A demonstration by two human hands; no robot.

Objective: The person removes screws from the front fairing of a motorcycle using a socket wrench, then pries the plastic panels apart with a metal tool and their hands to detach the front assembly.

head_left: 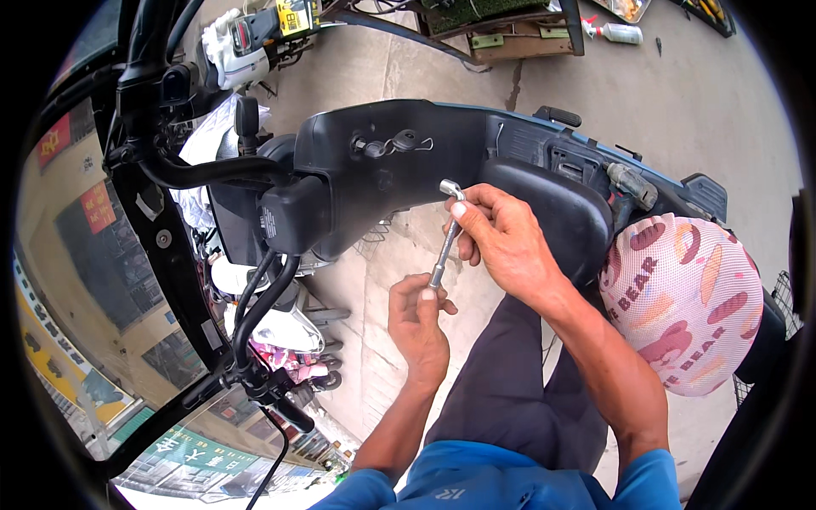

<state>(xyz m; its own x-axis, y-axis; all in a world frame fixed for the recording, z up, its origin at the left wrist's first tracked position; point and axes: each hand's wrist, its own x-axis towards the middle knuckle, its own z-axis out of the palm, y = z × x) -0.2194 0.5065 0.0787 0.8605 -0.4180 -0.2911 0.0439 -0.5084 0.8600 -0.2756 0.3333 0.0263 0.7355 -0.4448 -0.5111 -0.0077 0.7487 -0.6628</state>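
An L-shaped socket wrench [446, 246] in shiny metal slants between my two hands, its bent head at the upper end. My right hand [512, 244] pinches it just below the bend, thumb on top. Lower down, my left hand [421, 321] has its thumb and fingers closed on the straight end. Beyond the hands stands the black inner panel [382, 140] of a scooter, with a key set [395, 144] hanging at its lock. The black seat [548, 212] is just right of my right hand.
A cordless drill [631, 189] lies on the scooter's footboard. A pink patterned cushion cover [684, 306] is on the right. Handlebars [246, 327] and a dark frame stand left. Parked scooters [280, 319] lie beyond. A spray bottle [619, 33] is on the floor far right.
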